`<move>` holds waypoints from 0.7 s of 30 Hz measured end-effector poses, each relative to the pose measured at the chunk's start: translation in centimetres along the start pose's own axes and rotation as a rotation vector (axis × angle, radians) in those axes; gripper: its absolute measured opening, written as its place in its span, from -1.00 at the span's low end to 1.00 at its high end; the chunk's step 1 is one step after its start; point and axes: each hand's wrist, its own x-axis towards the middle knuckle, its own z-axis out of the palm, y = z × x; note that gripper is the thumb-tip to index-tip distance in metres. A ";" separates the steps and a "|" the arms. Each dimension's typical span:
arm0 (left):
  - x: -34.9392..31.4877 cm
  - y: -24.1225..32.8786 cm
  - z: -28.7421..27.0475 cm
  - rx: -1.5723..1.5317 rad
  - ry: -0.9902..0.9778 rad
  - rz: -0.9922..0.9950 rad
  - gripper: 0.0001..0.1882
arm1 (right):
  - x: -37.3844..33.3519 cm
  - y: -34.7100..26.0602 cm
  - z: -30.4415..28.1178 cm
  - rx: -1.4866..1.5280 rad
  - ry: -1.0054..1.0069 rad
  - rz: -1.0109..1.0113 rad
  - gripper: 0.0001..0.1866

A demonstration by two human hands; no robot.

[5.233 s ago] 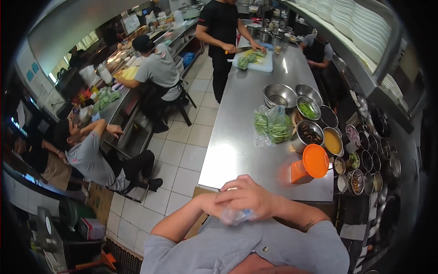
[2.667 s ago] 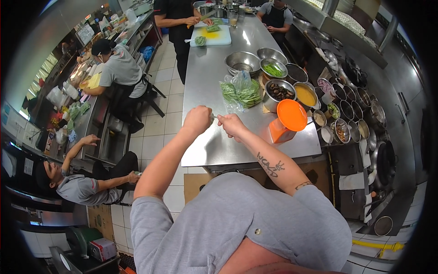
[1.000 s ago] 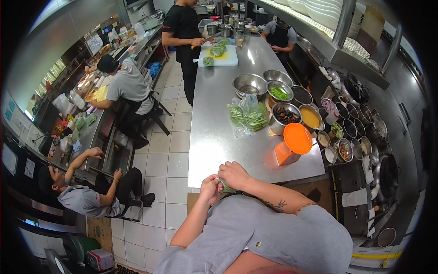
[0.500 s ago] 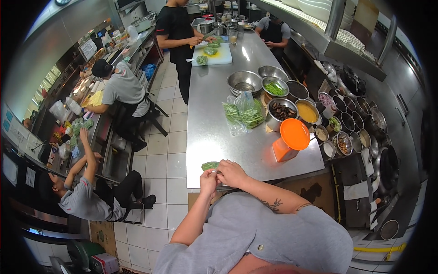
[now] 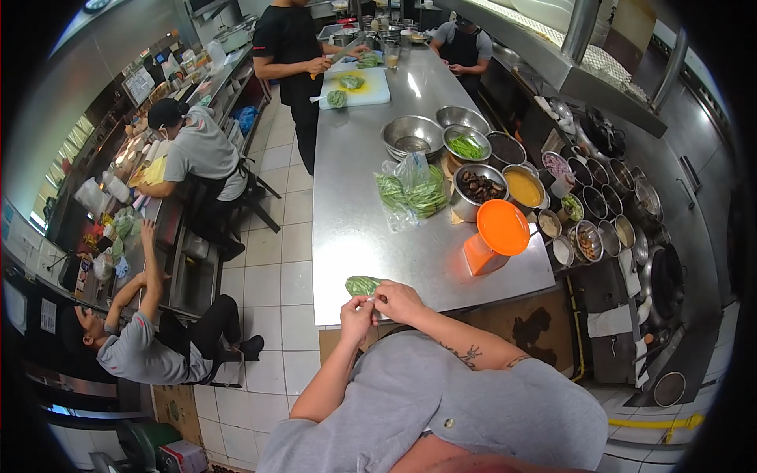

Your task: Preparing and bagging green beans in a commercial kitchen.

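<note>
A small clear bag of green vegetables lies on the steel table close to its near edge. My left hand is closed at the bag's near end, fingertips pinched together. Against it my right hand is closed too, thumb and fingers meeting the left fingertips. A whitish bit of plastic shows between them, apparently the bag's gathered end. My right fingers partly cover the bag's right side.
A larger plastic bag of green beans, steel bowls and an orange-lidded container stand on the table. A co-worker holding a knife stands by a white cutting board. Two others work at the left counter.
My hands stay together at the bag's end, shifting slightly, and more of the bag shows. The co-worker's hand has moved from the cutting board to greens behind it. The whole view has shifted a little.
</note>
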 end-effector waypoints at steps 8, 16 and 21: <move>-0.5 -2.4 -1.6 -0.206 -0.114 -0.152 -0.96 | -1.1 -0.4 0.5 -0.061 -0.004 -0.086 -0.81; -2.3 -2.2 -1.4 -0.221 -0.229 -0.315 -0.98 | -0.6 1.7 -0.3 -0.098 -0.008 -0.071 -0.83; -1.5 -3.4 -1.5 -0.515 -0.173 -0.386 -0.87 | -2.3 0.0 0.4 0.039 0.087 -0.186 -0.86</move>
